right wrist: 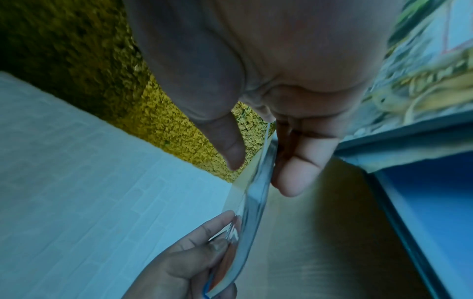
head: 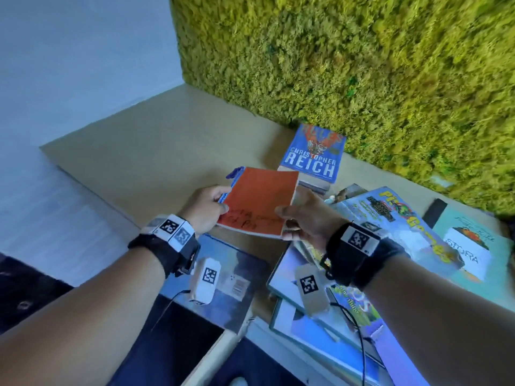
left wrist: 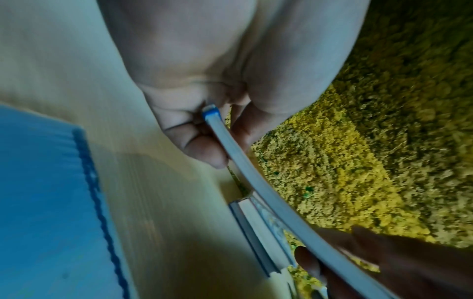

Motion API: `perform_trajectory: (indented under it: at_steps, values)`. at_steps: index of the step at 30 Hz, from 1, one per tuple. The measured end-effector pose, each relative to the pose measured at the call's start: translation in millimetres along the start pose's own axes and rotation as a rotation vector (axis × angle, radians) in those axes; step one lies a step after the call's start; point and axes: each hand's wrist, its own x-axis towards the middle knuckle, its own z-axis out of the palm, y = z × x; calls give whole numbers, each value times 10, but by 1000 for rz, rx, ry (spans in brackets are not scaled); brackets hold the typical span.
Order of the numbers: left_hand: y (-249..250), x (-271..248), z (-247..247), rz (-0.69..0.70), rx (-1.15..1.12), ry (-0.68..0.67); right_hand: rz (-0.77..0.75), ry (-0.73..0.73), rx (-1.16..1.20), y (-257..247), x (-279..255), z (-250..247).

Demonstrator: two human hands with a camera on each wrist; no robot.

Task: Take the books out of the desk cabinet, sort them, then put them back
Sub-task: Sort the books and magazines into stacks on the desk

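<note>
Both hands hold a thin orange book above the wooden desk top. My left hand pinches its blue spine edge, thumb on the cover. My right hand grips the opposite edge, thumb on top and fingers underneath. In the left wrist view the orange book shows edge-on and bowed; in the right wrist view the orange book is pinched between thumb and fingers. A blue paperback marked REICH lies on a small stack behind. Large picture books are piled at the right.
A moss-green wall runs behind the desk. A teal book marked STORA lies far right. A dark blue book lies under my left wrist. A pale wall and the floor are at the left.
</note>
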Motion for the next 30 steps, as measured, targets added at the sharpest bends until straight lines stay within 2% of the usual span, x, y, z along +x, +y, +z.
perform_trajectory:
  at_steps: [5, 9, 12, 17, 20, 22, 26, 30]
  values:
    - [-210, 201, -202, 22, 281, -70, 51, 13, -128, -64, 62, 201]
    - [-270, 99, -183, 78, 445, -109, -31, -39, -573, 16, -28, 242]
    - [-519, -14, -203, 44, 504, -29, -83, -91, -733, 149, -171, 230]
    - [-1065, -338, -435, -141, 565, 170, -168, -124, -748, 407, -315, 204]
    - [-1262, -516, -533, -260, 433, 134, -211, -135, -765, 448, -334, 209]
    - [-1349, -572, -551, -251, 254, 21, -217, -121, -760, 475, -304, 201]
    - [-1167, -647, -737, -286, -67, -46, -230, -107, -737, 487, -228, 166]
    - [-788, -730, -1153, -118, -241, -176, -201, -140, -617, 408, -261, 150]
